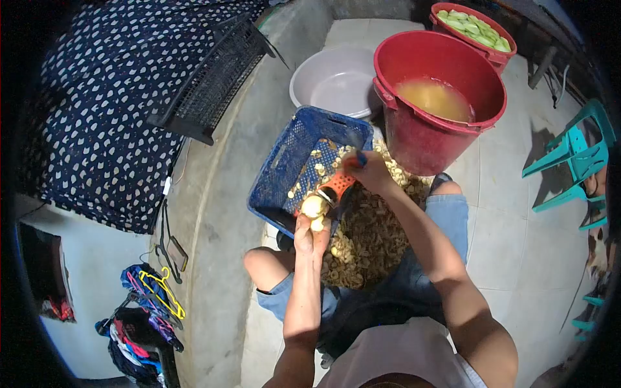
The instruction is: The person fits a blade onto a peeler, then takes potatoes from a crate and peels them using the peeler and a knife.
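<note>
My left hand (pixel 312 238) is closed around a pale yellow, rounded piece of produce (pixel 315 207), held over the near end of a blue plastic crate (pixel 272 174). Motion smears my right hand (pixel 367 171), whose fingers are wrapped around the upper end of an orange hand tool (pixel 339 185) with dark holes. The tool's lower end, with a light-coloured ring, meets the pale piece. Small pale cut pieces (pixel 319 169) lie in the crate. Between my legs spreads a heap of pale and brown scraps (pixel 370 236), partly hidden by my right forearm.
A large red bucket (pixel 407 139) with yellowish liquid stands ahead, beside a pale basin (pixel 310 84). Behind it, another red tub (pixel 508 59) holds pale green pieces. A black crate (pixel 213 81) leans at left; green plastic chairs (pixel 576 152) are at right.
</note>
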The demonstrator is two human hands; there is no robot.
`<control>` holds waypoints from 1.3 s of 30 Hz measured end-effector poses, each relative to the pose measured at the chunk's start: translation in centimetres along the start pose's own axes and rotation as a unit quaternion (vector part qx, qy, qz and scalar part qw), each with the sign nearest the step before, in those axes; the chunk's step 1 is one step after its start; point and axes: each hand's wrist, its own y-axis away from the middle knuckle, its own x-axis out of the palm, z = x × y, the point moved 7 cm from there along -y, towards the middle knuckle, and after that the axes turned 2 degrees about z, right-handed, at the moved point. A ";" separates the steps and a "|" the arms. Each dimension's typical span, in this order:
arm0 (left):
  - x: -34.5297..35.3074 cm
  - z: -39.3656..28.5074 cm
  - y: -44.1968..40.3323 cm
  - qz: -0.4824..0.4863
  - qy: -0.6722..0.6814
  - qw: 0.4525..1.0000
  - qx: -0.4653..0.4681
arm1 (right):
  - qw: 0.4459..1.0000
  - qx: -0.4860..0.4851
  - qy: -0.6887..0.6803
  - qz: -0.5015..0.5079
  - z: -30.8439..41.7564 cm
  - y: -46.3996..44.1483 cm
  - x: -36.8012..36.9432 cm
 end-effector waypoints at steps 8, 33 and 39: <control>0.2 0.3 0.6 -0.040 0.045 0.998 0.002 | 0.990 -0.119 0.038 -0.069 1.7 0.8 0.5; -1.3 0.3 0.0 -0.221 -0.077 0.972 -0.022 | 0.997 -0.025 -0.072 0.014 3.2 2.0 3.0; -2.7 -1.1 0.2 -0.223 -0.254 0.940 0.039 | 0.997 -0.035 0.050 -0.042 -1.4 0.3 1.2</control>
